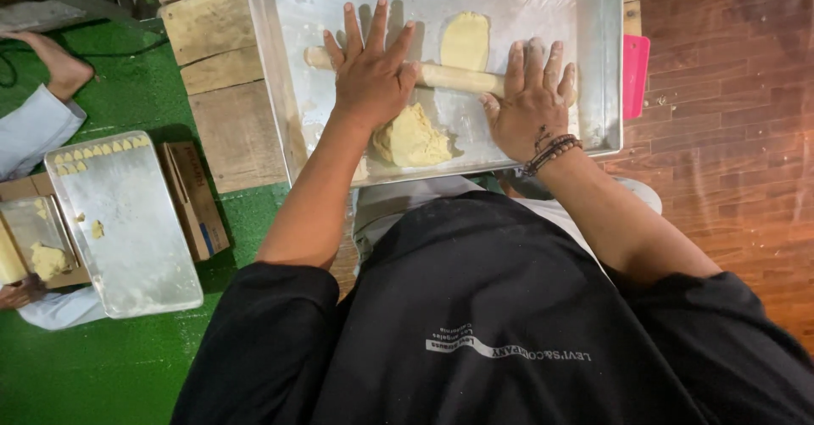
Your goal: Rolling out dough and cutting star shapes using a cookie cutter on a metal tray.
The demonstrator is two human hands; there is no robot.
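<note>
My left hand [370, 73] lies flat, fingers spread, on a pale wooden rolling pin [449, 75] inside a large metal tray [275, 60]. My right hand [530, 98], with a beaded bracelet at the wrist, presses palm-down on the pin's right part. A flattened oval of yellow dough [465, 40] lies just beyond the pin. A thicker lump of yellow dough [412, 138] sits on the near side, between my two hands.
A pink scraper [635, 75] lies right of the tray on the wooden floor. At left, on green matting, another person's sleeve [34, 124] reaches toward a smaller metal tray [140, 247] with small dough pieces along its far edge. A cardboard box [197, 200] stands beside it.
</note>
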